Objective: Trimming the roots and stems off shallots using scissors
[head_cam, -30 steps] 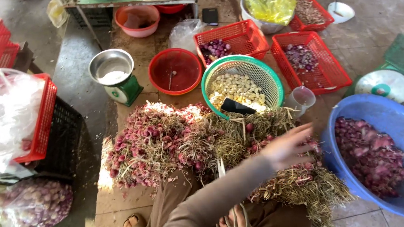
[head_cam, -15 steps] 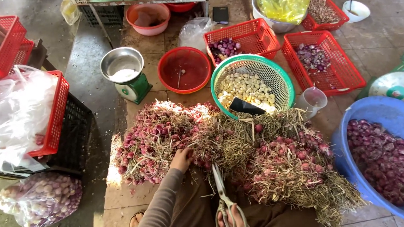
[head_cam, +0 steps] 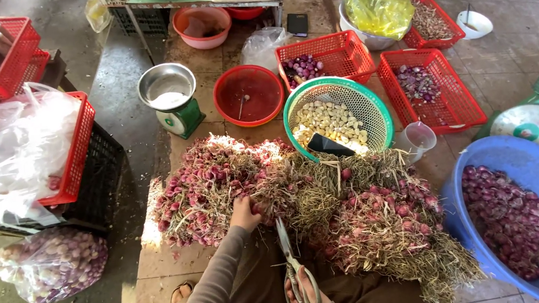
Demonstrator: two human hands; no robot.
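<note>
Left hand [head_cam: 244, 213] reached into near heap of red shallots [head_cam: 220, 182], fingers curled on a bunch. Right hand [head_cam: 302, 291] gripped scissors [head_cam: 290, 260] through the handles, blades pointed far, just right of it.

Your left hand [head_cam: 244, 213] reaches forward, fingers curled, just beyond your knee; your right hand [head_cam: 300, 296] rests low, gripping, beside it.
</note>
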